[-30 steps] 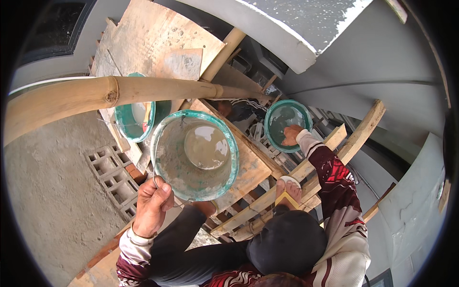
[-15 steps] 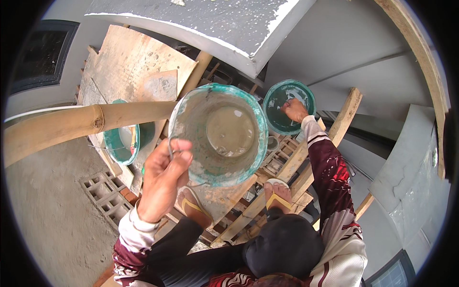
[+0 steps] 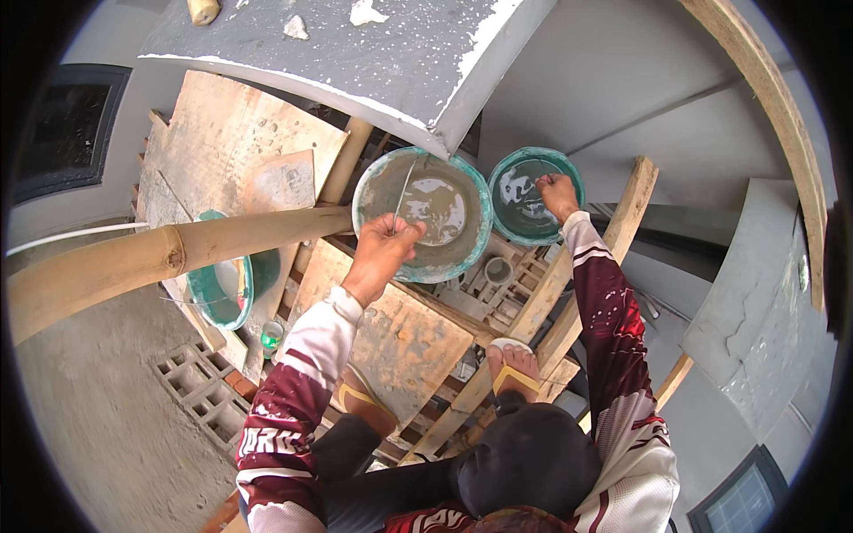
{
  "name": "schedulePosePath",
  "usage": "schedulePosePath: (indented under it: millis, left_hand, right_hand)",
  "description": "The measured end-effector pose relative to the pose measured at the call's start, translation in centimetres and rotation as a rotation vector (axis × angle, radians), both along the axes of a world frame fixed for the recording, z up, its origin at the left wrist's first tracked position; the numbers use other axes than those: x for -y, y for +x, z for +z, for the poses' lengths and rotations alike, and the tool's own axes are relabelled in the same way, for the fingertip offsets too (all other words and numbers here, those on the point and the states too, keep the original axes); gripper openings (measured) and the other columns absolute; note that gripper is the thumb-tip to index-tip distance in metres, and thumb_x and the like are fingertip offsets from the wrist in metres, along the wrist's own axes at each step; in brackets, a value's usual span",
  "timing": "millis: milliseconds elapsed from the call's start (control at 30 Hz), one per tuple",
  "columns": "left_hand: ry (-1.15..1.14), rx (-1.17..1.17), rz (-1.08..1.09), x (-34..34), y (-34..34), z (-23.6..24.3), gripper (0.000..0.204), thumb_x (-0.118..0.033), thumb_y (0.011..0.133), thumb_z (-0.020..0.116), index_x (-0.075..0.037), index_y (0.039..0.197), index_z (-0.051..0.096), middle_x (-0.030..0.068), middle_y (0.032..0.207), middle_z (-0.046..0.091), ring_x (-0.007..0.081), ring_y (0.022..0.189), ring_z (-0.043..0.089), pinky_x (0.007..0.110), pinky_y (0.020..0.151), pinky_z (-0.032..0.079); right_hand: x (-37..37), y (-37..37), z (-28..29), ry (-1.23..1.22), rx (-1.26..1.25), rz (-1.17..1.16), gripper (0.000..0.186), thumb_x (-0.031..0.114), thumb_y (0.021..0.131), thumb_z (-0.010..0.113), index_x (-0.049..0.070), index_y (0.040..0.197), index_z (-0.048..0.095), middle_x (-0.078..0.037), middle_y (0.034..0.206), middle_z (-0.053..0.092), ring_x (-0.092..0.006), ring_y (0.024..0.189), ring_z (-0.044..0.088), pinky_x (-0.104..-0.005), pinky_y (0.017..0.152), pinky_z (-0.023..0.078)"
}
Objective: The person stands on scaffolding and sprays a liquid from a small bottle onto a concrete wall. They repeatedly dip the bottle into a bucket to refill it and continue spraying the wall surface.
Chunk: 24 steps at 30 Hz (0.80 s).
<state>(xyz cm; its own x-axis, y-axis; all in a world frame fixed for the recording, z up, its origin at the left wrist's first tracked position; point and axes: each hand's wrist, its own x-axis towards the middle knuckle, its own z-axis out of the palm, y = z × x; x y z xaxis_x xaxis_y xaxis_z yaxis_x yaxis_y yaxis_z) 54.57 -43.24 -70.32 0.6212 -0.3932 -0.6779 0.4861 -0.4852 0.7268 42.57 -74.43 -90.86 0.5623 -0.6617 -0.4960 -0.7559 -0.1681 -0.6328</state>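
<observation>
With its fingers closed, my left hand [image 3: 384,253] grips the thin wire handle of a large green bucket [image 3: 480,244]. Its inner wall is caked with grey, and murky, shiny liquid lies at the bottom. To its right is a smaller green bucket [image 3: 505,222] with wet, whitish streaks inside. My right hand [image 3: 557,195] is closed over that bucket at its right side, on what appears to be its thin handle. The two buckets stand side by side, rims almost touching, just below the corner of a grey ledge [image 3: 355,67].
A thick bamboo pole [image 3: 115,266] crosses from the left to the large bucket. Behind it leans a plywood sheet [image 3: 240,115]; another green bucket [image 3: 200,280] hangs or stands beside it. My sandalled feet are on plywood [image 3: 409,342] and timber beams [image 3: 533,311] with gaps. Hollow blocks [image 3: 200,382] lie below left.
My left hand has moved the large bucket away from me, up beside the smaller one. My right hand stays over the smaller bucket. The view has shifted slightly.
</observation>
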Motion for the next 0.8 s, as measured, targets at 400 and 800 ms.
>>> schedulePosePath:
  millis: [400, 800]
  left_hand:
    - [0.413, 0.191, -0.233, 1.0, -0.6, -12.3, 0.033, -0.029, 0.076, 0.075, -0.002, 0.069, 0.057, 0.0083, 0.071, 0.062, 0.0149, 0.068, 0.054, 0.031, 0.067, 0.045]
    - [0.739, 0.117, -0.502, -2.7, -2.8, -20.5, 0.045, -0.043, 0.077, 0.07, -0.009, 0.106, 0.065, 0.0167, 0.118, 0.06, 0.0321, 0.115, 0.052, 0.041, 0.099, 0.04]
  right_hand:
    - [1.2, -1.2, -2.6, -0.023, 0.031, -0.227, 0.032, 0.026, 0.083, 0.063, -0.004, 0.095, 0.066, -0.017, 0.084, 0.067, -0.028, 0.082, 0.065, -0.0371, 0.077, 0.047]
    - [0.3, -0.8, -2.6, 0.09, 0.322, -0.28, 0.026, 0.019, 0.085, 0.063, -0.006, 0.091, 0.064, -0.004, 0.077, 0.061, -0.0116, 0.069, 0.051, -0.0287, 0.065, 0.042]
